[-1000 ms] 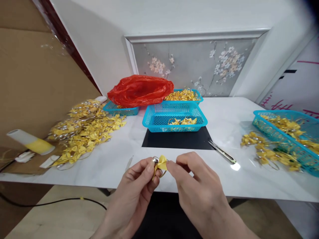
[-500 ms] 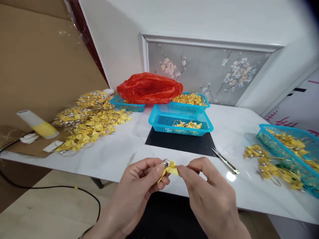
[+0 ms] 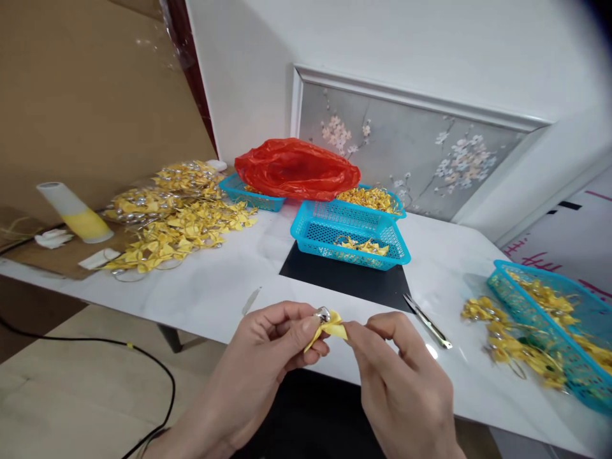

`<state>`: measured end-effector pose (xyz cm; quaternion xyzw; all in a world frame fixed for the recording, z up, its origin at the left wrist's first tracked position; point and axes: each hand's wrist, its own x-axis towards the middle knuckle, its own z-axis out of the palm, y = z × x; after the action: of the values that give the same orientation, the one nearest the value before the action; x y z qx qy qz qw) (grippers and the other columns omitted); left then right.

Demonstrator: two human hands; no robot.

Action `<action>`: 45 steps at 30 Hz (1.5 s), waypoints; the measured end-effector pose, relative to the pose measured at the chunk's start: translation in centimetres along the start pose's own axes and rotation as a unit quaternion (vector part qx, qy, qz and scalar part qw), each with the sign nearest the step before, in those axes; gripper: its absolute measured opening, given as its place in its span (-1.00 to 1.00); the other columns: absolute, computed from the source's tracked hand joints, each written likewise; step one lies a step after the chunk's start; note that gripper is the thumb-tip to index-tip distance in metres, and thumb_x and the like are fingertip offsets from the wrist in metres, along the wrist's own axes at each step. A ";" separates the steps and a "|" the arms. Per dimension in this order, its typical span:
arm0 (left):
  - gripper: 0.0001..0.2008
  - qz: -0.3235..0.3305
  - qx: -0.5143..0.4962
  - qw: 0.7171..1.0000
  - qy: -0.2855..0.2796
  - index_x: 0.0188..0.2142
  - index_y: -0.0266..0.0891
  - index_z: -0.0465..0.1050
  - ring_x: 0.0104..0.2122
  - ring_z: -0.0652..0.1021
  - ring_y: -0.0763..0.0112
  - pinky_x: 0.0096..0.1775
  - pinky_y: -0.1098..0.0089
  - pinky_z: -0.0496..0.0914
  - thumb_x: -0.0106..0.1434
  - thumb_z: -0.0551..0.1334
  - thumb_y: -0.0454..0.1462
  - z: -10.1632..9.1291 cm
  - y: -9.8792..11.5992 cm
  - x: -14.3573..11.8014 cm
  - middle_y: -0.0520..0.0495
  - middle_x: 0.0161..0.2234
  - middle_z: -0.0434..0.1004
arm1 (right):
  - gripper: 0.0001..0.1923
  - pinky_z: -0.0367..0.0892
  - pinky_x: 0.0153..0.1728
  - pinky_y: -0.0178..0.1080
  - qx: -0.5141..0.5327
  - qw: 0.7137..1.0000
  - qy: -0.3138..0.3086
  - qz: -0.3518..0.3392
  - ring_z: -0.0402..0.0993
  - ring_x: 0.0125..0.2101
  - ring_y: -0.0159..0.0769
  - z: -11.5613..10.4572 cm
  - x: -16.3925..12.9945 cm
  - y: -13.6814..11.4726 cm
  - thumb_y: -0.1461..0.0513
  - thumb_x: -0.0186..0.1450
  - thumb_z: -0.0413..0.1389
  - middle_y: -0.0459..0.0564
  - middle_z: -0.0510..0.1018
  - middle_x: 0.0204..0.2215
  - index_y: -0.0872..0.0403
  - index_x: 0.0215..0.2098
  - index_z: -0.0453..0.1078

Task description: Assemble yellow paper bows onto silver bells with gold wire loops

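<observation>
Between my hands is a yellow ribbon bow [image 3: 335, 327] with a small silver bell [image 3: 322, 314] on it. My left hand [image 3: 277, 344] pinches the bow and bell between thumb and fingers. With thumb and forefinger, my right hand [image 3: 401, 363] grips the ribbon's right end. Both hands are over the front edge of the white table [image 3: 201, 287]. Thread snips [image 3: 428, 322] lie on the table beyond my right hand. Behind the hands, a blue basket [image 3: 351, 255] holds a few similar yellow bows [image 3: 366, 246] and stands partly on a black mat [image 3: 335, 277].
At left lies a heap of yellow bows with bells [image 3: 182, 233], near a cone of yellow thread [image 3: 76, 213]. A red plastic bag [image 3: 296, 169] rests on baskets at the back. Another blue basket [image 3: 549, 319] stands at right, with loose bows [image 3: 514, 344] beside it.
The camera view has tilted and shifted slightly. Both hands keep the same grip on the bow, with little visible change in the ribbon.
</observation>
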<state>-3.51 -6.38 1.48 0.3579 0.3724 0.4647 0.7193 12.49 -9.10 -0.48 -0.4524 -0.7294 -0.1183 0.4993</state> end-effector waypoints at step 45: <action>-0.90 -0.010 0.006 1.000 0.005 -0.42 -0.29 0.61 -0.48 0.50 0.59 -0.41 0.67 0.46 0.19 0.40 -0.29 0.4 -0.1 0.4 0.05 -0.48 0.56 | -0.67 0.18 -0.56 -0.30 -0.083 0.995 -0.037 -0.049 0.28 -0.48 -0.33 -0.7 0.6 0.0 0.41 0.41 -0.10 0.00 0.35 -0.45 0.16 -0.20 0.51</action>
<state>-3.01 -6.10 1.47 0.3558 0.3822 0.4572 0.7199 12.87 -9.17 0.31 -0.4604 -0.7561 -0.1860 0.4263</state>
